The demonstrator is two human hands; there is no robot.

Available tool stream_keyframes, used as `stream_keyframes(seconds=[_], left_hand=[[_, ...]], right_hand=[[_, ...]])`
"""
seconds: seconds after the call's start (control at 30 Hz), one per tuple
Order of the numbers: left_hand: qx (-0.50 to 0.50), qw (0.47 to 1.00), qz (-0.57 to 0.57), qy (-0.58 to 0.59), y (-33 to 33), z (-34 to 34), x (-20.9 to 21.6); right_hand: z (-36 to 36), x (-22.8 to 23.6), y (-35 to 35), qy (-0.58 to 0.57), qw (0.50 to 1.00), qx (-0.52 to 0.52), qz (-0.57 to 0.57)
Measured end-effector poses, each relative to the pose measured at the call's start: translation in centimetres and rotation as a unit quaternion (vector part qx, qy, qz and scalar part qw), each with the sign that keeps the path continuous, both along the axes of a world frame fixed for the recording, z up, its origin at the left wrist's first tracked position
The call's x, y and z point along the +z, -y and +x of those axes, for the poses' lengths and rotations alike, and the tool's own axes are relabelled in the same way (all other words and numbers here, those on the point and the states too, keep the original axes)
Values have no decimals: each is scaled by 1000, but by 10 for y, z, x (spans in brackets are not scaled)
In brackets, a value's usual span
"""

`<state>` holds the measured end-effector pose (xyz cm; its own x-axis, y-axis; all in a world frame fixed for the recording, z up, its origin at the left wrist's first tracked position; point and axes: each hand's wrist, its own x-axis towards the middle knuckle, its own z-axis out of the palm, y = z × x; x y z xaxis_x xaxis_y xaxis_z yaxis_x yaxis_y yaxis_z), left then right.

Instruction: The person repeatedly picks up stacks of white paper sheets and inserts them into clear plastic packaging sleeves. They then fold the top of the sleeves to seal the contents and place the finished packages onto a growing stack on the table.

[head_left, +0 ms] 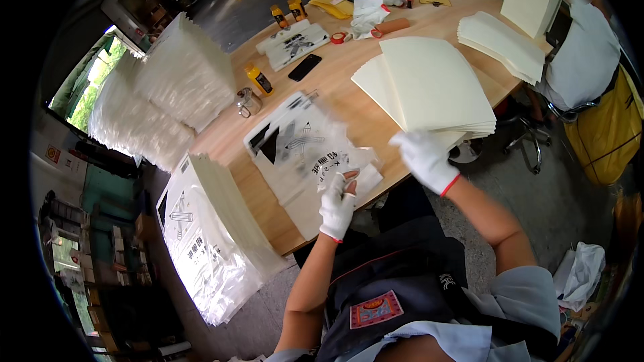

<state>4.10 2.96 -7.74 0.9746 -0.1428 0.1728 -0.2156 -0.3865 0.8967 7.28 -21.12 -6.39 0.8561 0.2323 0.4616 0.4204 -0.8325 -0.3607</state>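
My left hand (337, 207), in a white glove with bare fingertips showing, is closed on the near edge of a printed plastic bag (322, 139). This clear bag with black lettering and a pencil drawing is the top one of a flat pile on the table; its near end is lifted and crumpled. My right hand (426, 162), gloved in white with a red cuff, is at the near edge of a stack of cream paper sheets (436, 84). Motion smears its fingers, so their grip does not show. The stack's top sheets lie fanned to the left.
Bagged paper (208, 241) stands at the table's left edge, with tall plastic-wrapped stacks (181, 70) behind. A glass mug (248, 102), an orange bottle (258, 80) and a phone (305, 67) lie beyond the bags. Another person (583, 53) sits at the far right beside more sheets (502, 43).
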Motion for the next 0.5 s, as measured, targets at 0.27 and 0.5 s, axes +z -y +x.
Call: stream_keyframes(seconds=[0.27, 0.5], left_hand=[[-70, 987, -64, -130, 19, 8, -2], [-236, 939, -194, -156, 37, 31, -16]], right_hand=[[36, -30, 61, 67, 985, -54, -147], [26, 9, 61, 214, 961, 54, -167]])
